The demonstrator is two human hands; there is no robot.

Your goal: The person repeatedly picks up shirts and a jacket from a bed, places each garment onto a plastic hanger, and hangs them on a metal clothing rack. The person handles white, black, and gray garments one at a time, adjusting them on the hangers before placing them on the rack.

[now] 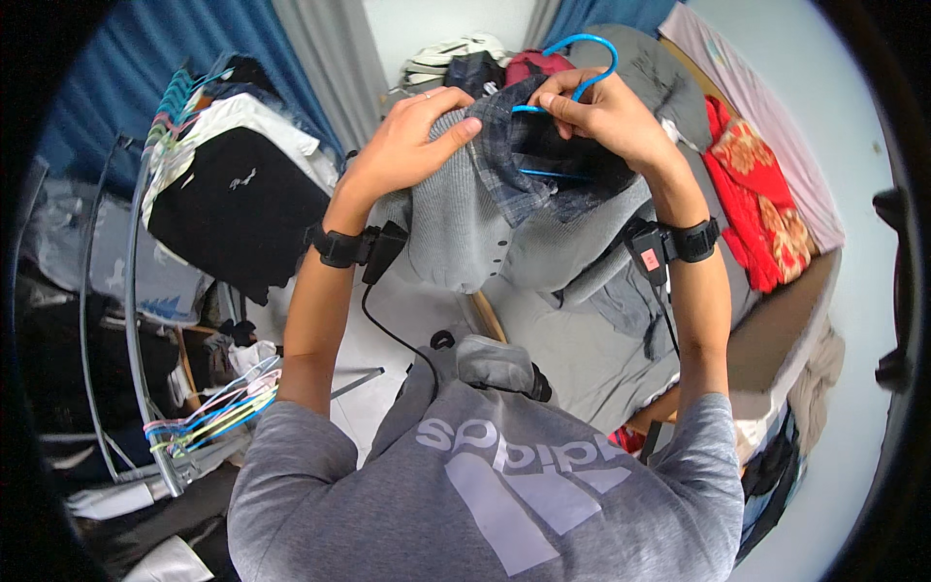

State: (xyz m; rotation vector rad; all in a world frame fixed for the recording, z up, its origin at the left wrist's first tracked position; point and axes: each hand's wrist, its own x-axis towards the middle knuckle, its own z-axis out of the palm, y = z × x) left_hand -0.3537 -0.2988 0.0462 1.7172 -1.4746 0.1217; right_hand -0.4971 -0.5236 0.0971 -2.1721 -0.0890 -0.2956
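Observation:
A grey ribbed knit top (454, 218) with dark buttons and a dark plaid collar (502, 145) hangs in front of me, held up by both hands. My left hand (418, 142) grips its shoulder beside the collar, thumb on top. A blue hanger (614, 54) runs into the neck opening; its hook sticks up at the top, and its lower bar shows inside the collar. Just below the hook, my right hand (607, 113) pinches the hanger near the collar's right edge. Most of the hanger's arms are hidden by cloth and fingers.
To the left stands a metal clothes rack (134, 291) with a black shirt (236, 211) and several bare hangers (218, 415). A bed with a grey sheet (582, 364) lies at right, bearing a red floral blanket (756, 189). Bags (454, 58) are piled behind.

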